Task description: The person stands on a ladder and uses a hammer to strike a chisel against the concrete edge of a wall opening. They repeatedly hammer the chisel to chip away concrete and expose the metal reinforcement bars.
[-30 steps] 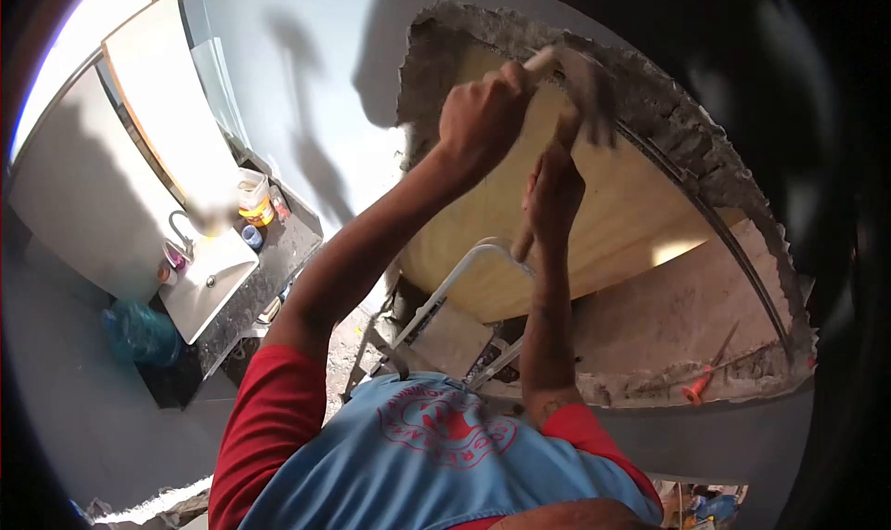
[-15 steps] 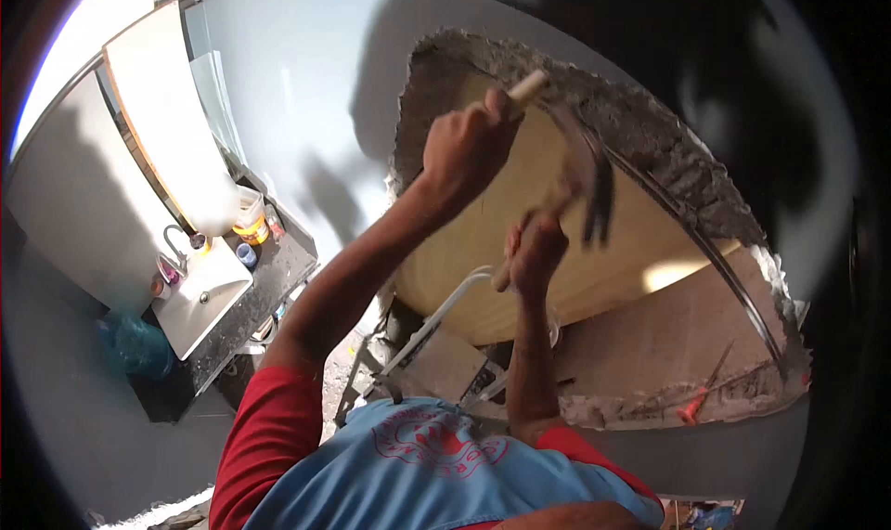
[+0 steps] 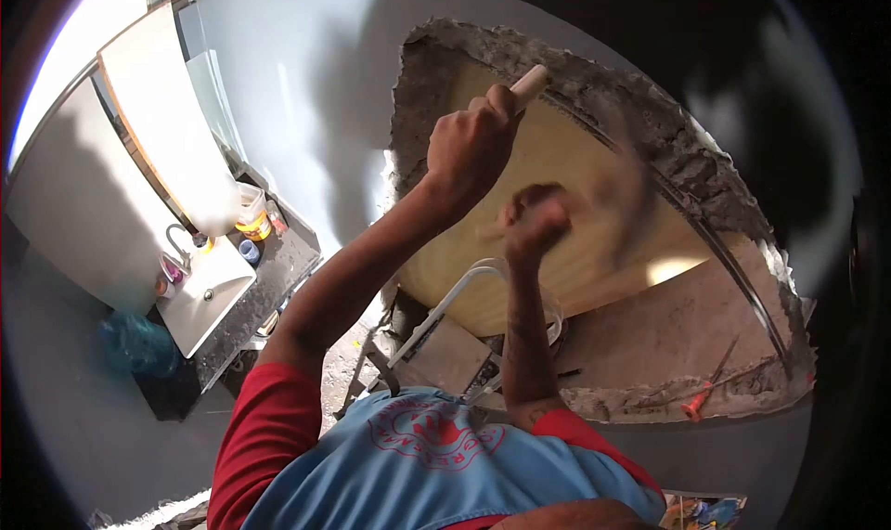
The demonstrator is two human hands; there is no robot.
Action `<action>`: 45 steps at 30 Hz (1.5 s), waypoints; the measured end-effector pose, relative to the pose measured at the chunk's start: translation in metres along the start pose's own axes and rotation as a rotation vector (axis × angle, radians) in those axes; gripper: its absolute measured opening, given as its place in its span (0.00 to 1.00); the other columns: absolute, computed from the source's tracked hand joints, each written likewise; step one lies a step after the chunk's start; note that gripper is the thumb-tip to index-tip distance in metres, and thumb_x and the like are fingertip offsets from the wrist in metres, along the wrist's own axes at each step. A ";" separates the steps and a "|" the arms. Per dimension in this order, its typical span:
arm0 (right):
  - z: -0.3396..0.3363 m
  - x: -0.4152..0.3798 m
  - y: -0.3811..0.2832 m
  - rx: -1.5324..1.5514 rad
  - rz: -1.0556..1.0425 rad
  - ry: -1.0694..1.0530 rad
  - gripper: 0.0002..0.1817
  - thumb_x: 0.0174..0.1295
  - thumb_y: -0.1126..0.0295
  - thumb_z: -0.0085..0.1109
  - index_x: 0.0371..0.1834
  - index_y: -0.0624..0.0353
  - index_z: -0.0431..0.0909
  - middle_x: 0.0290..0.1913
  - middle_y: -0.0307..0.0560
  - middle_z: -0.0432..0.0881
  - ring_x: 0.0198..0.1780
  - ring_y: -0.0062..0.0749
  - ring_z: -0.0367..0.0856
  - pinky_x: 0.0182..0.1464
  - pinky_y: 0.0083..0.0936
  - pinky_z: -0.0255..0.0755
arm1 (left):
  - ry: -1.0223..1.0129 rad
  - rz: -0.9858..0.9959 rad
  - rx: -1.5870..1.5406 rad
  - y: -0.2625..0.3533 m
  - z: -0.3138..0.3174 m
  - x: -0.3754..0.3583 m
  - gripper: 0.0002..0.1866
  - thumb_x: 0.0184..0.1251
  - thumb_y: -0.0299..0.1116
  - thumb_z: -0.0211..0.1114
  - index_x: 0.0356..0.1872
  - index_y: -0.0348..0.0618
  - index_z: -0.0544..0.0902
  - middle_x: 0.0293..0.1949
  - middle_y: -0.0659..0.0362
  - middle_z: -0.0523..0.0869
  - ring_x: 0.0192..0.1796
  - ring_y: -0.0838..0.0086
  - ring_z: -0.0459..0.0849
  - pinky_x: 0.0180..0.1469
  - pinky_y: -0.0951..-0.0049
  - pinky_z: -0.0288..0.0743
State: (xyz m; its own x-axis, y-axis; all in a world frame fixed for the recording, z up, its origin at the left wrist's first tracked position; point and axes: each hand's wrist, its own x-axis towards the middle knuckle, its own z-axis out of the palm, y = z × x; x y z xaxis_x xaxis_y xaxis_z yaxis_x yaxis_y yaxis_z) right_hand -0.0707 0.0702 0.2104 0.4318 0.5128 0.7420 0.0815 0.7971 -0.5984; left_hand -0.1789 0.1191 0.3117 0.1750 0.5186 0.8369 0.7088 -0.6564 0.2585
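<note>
My left hand (image 3: 471,151) is closed around a pale handle (image 3: 532,83), like a chisel's. Its upper end sticks out above the fist, in front of the rough edge of a wall opening (image 3: 594,89). The tool's other end is hidden by the hand. Lower and to the right, my right hand (image 3: 538,222) grips a hammer by its wooden handle (image 3: 488,232). The hammer's head (image 3: 633,182) is smeared by motion, off to the right of the fist. Behind both hands lies a yellowish wooden panel (image 3: 501,293) inside the opening.
A thin metal rod (image 3: 705,233) runs along the opening's right side. An orange-handled tool (image 3: 694,406) lies on its lower ledge. White bent tubing (image 3: 445,298) stands before me. Left are a white sink (image 3: 209,307), a dark counter (image 3: 288,263), a tub (image 3: 252,219) and a blue jug (image 3: 139,342).
The hammer has swung away from the pale handle, out to the right. My right hand has risen a little and turned. My left hand stays nearly in place, still gripping the handle.
</note>
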 end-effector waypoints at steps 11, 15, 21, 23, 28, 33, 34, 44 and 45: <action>-0.014 0.001 -0.003 -0.340 0.182 -0.127 0.35 0.65 0.30 0.45 0.27 0.57 0.64 0.22 0.43 0.68 0.19 0.25 0.67 0.17 0.22 0.60 | -0.013 0.008 0.029 -0.001 0.002 -0.004 0.15 0.74 0.42 0.56 0.36 0.39 0.70 0.24 0.48 0.83 0.23 0.56 0.86 0.23 0.58 0.80; -0.015 -0.008 -0.054 -0.093 0.354 -0.095 0.35 0.66 0.31 0.45 0.29 0.58 0.65 0.20 0.41 0.65 0.18 0.24 0.67 0.18 0.23 0.60 | -0.183 -0.449 -0.831 -0.063 0.002 -0.005 0.22 0.73 0.51 0.56 0.36 0.37 0.74 0.23 0.52 0.81 0.25 0.63 0.82 0.26 0.65 0.73; -0.025 0.000 -0.096 -0.098 0.189 -0.062 0.31 0.72 0.41 0.44 0.23 0.59 0.64 0.15 0.35 0.64 0.15 0.18 0.64 0.17 0.19 0.57 | -0.006 -0.342 -0.522 -0.079 0.006 -0.037 0.27 0.72 0.54 0.57 0.32 0.35 0.77 0.20 0.54 0.76 0.23 0.72 0.74 0.29 0.64 0.70; -0.027 0.010 -0.109 -0.254 0.181 -0.144 0.29 0.73 0.43 0.44 0.24 0.58 0.65 0.15 0.35 0.65 0.15 0.18 0.64 0.17 0.20 0.57 | -0.011 -0.338 -0.612 -0.057 -0.005 -0.027 0.26 0.72 0.54 0.57 0.33 0.35 0.78 0.21 0.51 0.77 0.24 0.69 0.76 0.29 0.64 0.70; -0.027 0.048 -0.143 -0.677 -0.065 -0.376 0.19 0.72 0.56 0.51 0.29 0.60 0.72 0.16 0.36 0.68 0.18 0.20 0.64 0.21 0.24 0.58 | -0.018 -0.286 -0.475 -0.023 -0.003 0.007 0.23 0.74 0.49 0.55 0.33 0.35 0.78 0.24 0.44 0.81 0.29 0.55 0.85 0.34 0.60 0.75; 0.006 0.094 -0.213 -0.963 -0.350 -0.531 0.14 0.72 0.57 0.54 0.38 0.57 0.76 0.19 0.43 0.71 0.19 0.28 0.71 0.24 0.28 0.66 | -0.026 -0.298 -0.557 -0.016 -0.007 0.007 0.22 0.73 0.46 0.56 0.32 0.33 0.77 0.26 0.39 0.82 0.31 0.43 0.83 0.34 0.52 0.76; 0.014 0.100 -0.220 -1.010 -0.450 -0.543 0.14 0.72 0.57 0.54 0.39 0.57 0.76 0.20 0.44 0.72 0.19 0.32 0.73 0.25 0.29 0.68 | -0.018 -0.319 -0.538 -0.013 -0.005 0.006 0.21 0.73 0.46 0.57 0.31 0.33 0.77 0.26 0.39 0.82 0.32 0.42 0.83 0.33 0.51 0.76; 0.038 0.137 -0.214 -1.515 -0.524 -0.792 0.16 0.70 0.57 0.56 0.37 0.60 0.75 0.20 0.56 0.79 0.23 0.55 0.81 0.23 0.40 0.71 | -0.053 -0.326 -0.490 -0.008 -0.012 0.010 0.20 0.71 0.44 0.58 0.35 0.32 0.77 0.27 0.37 0.84 0.34 0.40 0.84 0.37 0.46 0.78; 0.047 0.129 -0.227 -1.399 -0.556 -0.760 0.17 0.70 0.56 0.55 0.37 0.60 0.76 0.20 0.57 0.79 0.24 0.56 0.81 0.23 0.41 0.71 | -0.052 -0.325 -0.492 -0.007 -0.013 0.009 0.20 0.71 0.44 0.58 0.35 0.32 0.77 0.27 0.37 0.84 0.34 0.40 0.84 0.37 0.46 0.78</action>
State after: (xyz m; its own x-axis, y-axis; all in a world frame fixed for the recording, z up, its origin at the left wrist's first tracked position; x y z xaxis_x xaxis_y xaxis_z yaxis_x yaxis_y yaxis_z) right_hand -0.0755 -0.0296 0.4557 -0.3866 0.6460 0.6582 0.9221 0.2600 0.2864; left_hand -0.1914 0.1212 0.3238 0.0440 0.7536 0.6558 0.3340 -0.6298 0.7013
